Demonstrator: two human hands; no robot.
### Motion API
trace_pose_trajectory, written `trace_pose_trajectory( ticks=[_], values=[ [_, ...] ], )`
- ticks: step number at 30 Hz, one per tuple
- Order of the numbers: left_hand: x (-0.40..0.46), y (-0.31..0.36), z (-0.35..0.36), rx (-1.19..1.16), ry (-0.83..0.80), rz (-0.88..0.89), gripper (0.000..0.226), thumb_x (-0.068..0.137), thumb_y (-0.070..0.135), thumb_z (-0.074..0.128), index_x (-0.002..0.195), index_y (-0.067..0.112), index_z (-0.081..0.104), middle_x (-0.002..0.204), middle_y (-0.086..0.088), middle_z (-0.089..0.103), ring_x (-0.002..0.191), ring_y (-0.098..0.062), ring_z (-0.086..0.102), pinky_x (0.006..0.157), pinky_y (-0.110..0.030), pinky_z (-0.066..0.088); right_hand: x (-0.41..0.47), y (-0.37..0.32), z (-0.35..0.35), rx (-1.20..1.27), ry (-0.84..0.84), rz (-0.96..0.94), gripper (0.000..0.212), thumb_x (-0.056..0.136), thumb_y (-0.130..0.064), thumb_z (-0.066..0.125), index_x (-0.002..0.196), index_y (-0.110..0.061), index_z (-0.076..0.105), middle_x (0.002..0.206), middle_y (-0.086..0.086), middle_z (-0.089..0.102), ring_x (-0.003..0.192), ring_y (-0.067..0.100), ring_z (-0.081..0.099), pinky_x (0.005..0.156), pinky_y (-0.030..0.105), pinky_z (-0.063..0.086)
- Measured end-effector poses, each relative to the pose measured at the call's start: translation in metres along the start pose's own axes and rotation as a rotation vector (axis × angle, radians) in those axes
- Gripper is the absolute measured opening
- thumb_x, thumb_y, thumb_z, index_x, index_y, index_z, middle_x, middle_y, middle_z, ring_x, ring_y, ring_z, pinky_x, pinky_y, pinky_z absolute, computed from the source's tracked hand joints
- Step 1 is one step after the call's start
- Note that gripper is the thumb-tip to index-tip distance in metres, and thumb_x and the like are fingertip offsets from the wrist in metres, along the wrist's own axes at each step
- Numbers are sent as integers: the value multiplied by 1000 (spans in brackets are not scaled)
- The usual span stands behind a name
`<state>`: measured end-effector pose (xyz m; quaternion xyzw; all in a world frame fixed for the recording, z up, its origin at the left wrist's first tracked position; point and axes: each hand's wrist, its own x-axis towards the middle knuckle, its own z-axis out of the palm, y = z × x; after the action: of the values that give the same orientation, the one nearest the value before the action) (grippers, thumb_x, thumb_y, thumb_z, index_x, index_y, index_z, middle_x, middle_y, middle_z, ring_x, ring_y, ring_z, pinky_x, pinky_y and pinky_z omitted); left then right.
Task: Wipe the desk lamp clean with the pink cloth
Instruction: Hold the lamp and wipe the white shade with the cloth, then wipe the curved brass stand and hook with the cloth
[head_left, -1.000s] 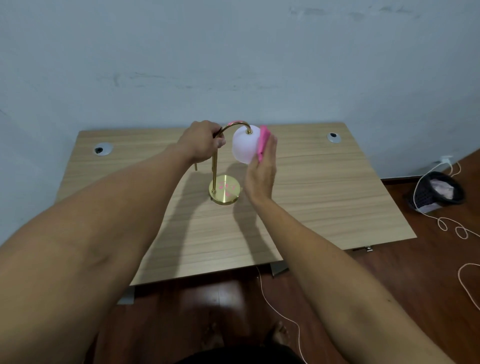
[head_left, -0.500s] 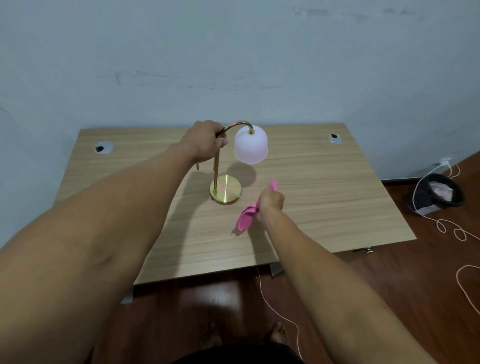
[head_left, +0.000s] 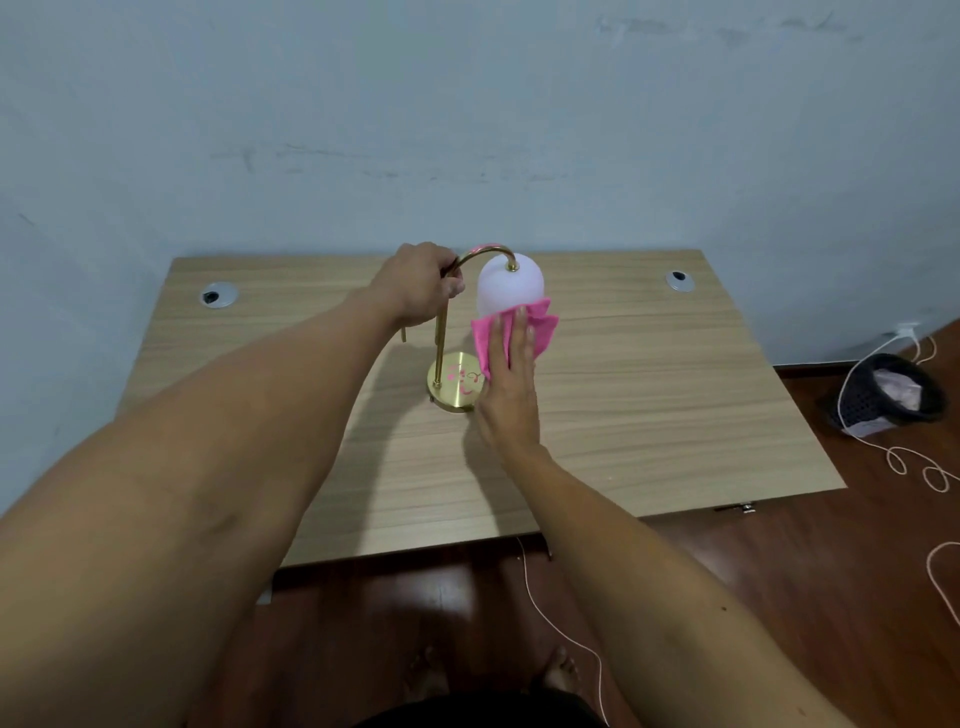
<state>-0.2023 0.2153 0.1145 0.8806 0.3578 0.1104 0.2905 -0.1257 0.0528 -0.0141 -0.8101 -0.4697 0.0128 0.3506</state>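
A small desk lamp stands on the wooden desk. It has a round gold base, a thin curved gold stem and a white frosted shade. My left hand is closed around the top of the stem, just left of the shade. My right hand presses the pink cloth flat against the near lower side of the shade, fingers stretched upward over the cloth. The shade's lower rim is hidden behind the cloth.
Two round cable grommets sit in the desk's far corners, one on the left and one on the right. A dark basket and white cords lie on the brown floor at the right. My bare feet show below the desk's front edge.
My right hand dropped from the shade's right side to the desk with the cloth bunched, then rose again and now spreads it against the shade's near side. My left hand stayed on the stem.
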Motion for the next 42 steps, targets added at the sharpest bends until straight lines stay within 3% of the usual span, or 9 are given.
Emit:
trace_pose_trajectory(
  ticks=[2,4,7,11,15,24,30,37,42],
  values=[
    [0,0,-1,-4,-7,-14,13,91,22,63,94,11,70,95,-11,73,96,-31,65,88,-41,53,-9,15,-1,15,-112,119,73,98,1,49,162,-20,21,172,8,6,149,25,30,93,29,46],
    [0,-1,-1,-9,-10,-26,13,91,23,63,94,13,70,95,-10,73,96,-31,65,88,-42,53,-6,27,-5,195,-137,486,47,103,-12,49,148,-23,44,158,8,43,108,23,62,72,25,57],
    [1,0,-4,-9,-30,-37,13,90,26,66,92,15,71,93,-9,73,93,-30,67,88,-43,54,20,40,-25,436,-48,986,40,106,-34,45,119,-1,64,118,22,68,88,34,67,68,26,57],
    [2,-6,-13,-71,-67,-92,28,79,36,80,101,19,75,105,-4,76,105,-24,68,95,-40,53,69,30,-66,639,108,913,23,104,-35,44,109,-21,61,106,9,60,78,22,59,73,31,51],
    [-9,-25,-14,-99,5,-197,92,60,43,92,137,12,53,135,-5,59,124,-23,56,103,-35,45,114,-3,-104,681,181,676,41,100,-32,43,133,-20,65,88,-1,68,42,6,61,37,16,45],
    [-35,-61,11,-368,34,-300,18,79,12,82,89,0,76,78,-14,71,76,-19,63,74,-31,50,127,-84,-75,635,-30,291,43,102,-32,38,140,-33,59,140,-15,63,129,6,57,111,31,43],
    [-35,-64,16,-396,56,-304,15,85,13,76,91,-1,76,71,-11,66,56,-10,54,52,-15,42,96,-73,-44,-101,-81,-234,35,102,-31,47,132,-24,65,153,0,50,150,31,26,122,50,20],
    [-34,-66,17,-366,50,-286,14,84,17,77,88,4,77,72,-9,69,68,-17,59,64,-24,44,98,-73,-50,183,-15,-4,36,106,-20,45,139,-11,56,157,12,41,150,33,27,124,49,20],
    [-35,-65,17,-359,44,-288,15,85,16,76,90,2,77,75,-11,69,70,-18,59,69,-25,44,78,-61,-45,-98,-72,-393,47,101,-15,50,146,-5,50,163,13,35,155,42,11,128,49,10]
  ],
)
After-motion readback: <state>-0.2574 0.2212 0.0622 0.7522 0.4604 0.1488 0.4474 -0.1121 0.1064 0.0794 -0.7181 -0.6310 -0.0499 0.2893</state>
